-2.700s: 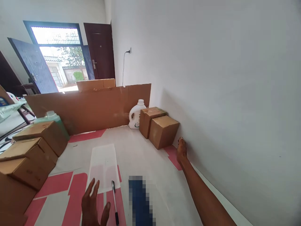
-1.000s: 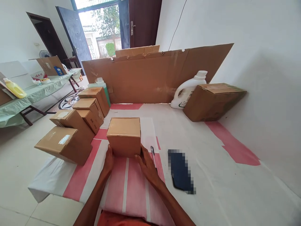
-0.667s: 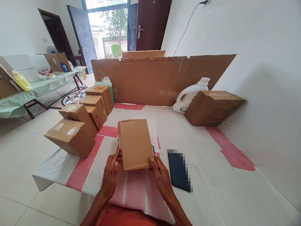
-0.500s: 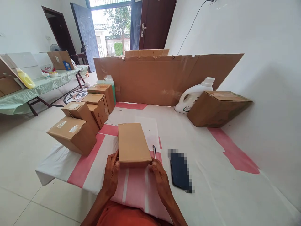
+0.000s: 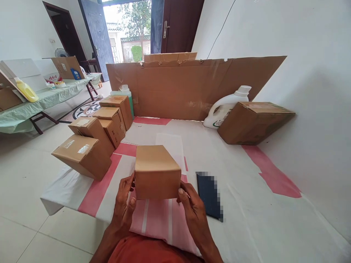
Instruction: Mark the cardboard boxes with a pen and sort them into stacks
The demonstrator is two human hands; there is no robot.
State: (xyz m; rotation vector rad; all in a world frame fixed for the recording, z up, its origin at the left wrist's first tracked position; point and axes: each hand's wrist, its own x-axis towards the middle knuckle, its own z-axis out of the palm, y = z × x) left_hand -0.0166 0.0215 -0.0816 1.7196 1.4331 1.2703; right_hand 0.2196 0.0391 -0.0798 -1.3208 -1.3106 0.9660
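Observation:
A plain brown cardboard box (image 5: 157,179) is in front of me, its near side turned toward me and its top sloping away. My left hand (image 5: 124,202) holds its left side, fingers along the edge and thumb low at the front. At the lower right corner, my right hand (image 5: 192,202) grips the box with the thumb in front and the fingers along the side. To the right of that hand a dark, partly blurred flat object (image 5: 210,195) lies on the cloth. What is under the box is hidden.
Several cardboard boxes (image 5: 82,153) stand along the table's left edge, a green-liquid jug (image 5: 124,91) behind them. A cardboard panel (image 5: 170,89) closes the back. A white jug (image 5: 227,106) and a larger box (image 5: 255,122) stand at right, by the wall (image 5: 309,65).
The box's near end has been raised, so more of its front side faces me. My right hand has shifted right along with it. The pen beside the box is now hidden.

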